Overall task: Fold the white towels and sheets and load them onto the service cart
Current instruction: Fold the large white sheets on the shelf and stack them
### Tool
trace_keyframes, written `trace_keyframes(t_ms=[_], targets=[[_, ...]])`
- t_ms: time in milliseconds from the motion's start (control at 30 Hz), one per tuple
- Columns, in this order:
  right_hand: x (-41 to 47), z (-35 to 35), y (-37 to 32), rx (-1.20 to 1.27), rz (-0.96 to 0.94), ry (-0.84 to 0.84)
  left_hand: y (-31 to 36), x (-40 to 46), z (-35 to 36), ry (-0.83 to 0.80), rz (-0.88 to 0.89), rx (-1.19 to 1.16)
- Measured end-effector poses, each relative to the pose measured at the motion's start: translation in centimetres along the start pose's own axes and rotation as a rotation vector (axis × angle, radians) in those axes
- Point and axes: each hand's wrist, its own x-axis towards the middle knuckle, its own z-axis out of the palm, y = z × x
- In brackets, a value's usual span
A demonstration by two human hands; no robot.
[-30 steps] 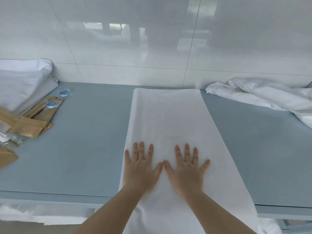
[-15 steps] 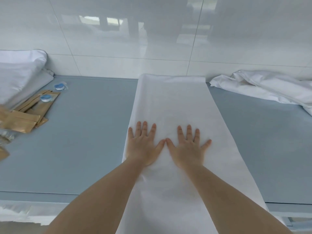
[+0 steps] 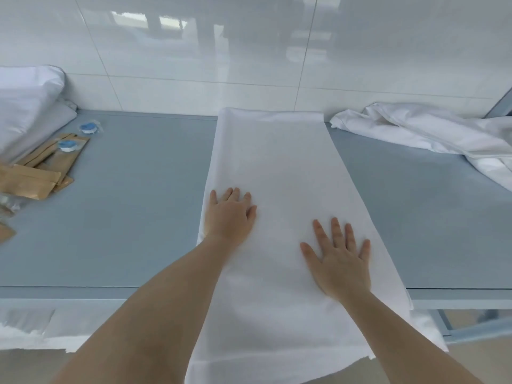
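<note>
A long white sheet (image 3: 279, 167), folded into a narrow strip, lies across the blue table (image 3: 144, 195) from the wall to the front edge, where it hangs over. My left hand (image 3: 230, 217) lies flat on the strip near its left edge, fingers straight. Further right and closer to me, my right hand (image 3: 340, 261) presses flat on the sheet with fingers spread. A crumpled white sheet (image 3: 432, 131) lies at the back right of the table.
A stack of white linen (image 3: 25, 106) sits at the far left against the tiled wall. Brown paper packets (image 3: 36, 173) and small blue-topped items (image 3: 88, 128) lie beside it. More white fabric (image 3: 30, 328) shows below the table's front edge at left.
Both hands were side by side in the middle of the strip. Now they have slid apart: the left to the strip's left edge, the right toward its right side and nearer me.
</note>
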Motion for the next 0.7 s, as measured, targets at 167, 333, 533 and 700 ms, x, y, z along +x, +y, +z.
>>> trace_keyframes(t_ms=[167, 333, 533, 700], targets=[[0.3, 0.0, -0.1, -0.004, -0.013, 0.004, 0.6, -5.1, 0.3, -0.098, -0.006, -0.018], [0.1, -0.4, -0.1, -0.001, -0.031, -0.035, 1.1, -12.3, -0.1, -0.136, -0.027, -0.013], [-2.5, -1.7, -1.7, 0.003, -0.095, -0.158, 1.5, -20.6, -1.6, 0.093, -0.098, -0.247], [-7.6, -0.4, -3.0, -0.007, -0.314, -0.132, 1.4, -23.6, -2.0, 0.147, -0.397, -0.553]])
